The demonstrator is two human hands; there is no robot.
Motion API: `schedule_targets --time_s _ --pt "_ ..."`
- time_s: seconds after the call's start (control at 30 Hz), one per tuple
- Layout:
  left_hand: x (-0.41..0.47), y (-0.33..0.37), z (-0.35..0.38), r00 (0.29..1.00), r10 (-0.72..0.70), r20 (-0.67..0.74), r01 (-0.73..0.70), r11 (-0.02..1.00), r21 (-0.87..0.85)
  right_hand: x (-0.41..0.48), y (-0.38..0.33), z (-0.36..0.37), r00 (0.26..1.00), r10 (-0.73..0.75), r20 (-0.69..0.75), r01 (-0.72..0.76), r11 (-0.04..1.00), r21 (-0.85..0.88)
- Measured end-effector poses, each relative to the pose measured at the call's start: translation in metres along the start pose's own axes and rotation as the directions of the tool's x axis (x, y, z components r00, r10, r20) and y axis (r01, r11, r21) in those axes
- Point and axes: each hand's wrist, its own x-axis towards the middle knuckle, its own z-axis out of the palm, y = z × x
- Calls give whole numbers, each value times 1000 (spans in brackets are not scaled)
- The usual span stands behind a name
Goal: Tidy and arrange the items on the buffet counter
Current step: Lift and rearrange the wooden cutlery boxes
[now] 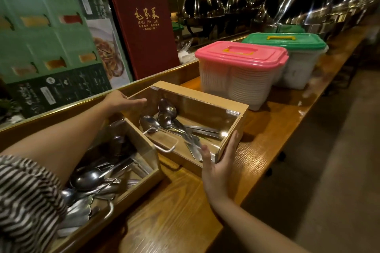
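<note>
A wooden cutlery box [207,96] with a clear lid and a metal handle sits at an angle on the wooden counter [273,121]; several steel spoons lie inside. My left hand [121,101] rests on its far left corner. My right hand [218,162] presses against its near right corner, thumb over the lid edge. A second wooden cutlery box [131,189], full of spoons, stands just to the left under my left forearm.
A pink-lidded plastic tub [240,72] and a green-lidded tub [296,57] stand further along the counter. Steel chafing dishes [304,6] line the back right. Menus, among them a red menu [144,31], lean behind a gold-edged ledge. Counter edge and floor lie to the right.
</note>
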Motion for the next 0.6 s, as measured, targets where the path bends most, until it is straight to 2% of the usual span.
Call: schedule_targets --time_s 0.1,0.23,0.47,0.6 --pt "1 2 -2 1000 5 -5 -4 1000 14 5 -6 4 997 -36 -66 39 998 42" --pt "-5 17 1 999 22 -39 -19 998 61 31 -4 -6 996 -36 -85 41 998 56" --pt "-17 39 21 987 34 -156 -9 987 161 96 7 -47 999 -49 -1 49 996 76" --pt "-23 46 35 976 2 -218 31 988 149 127 11 -66 994 -65 86 55 992 115"
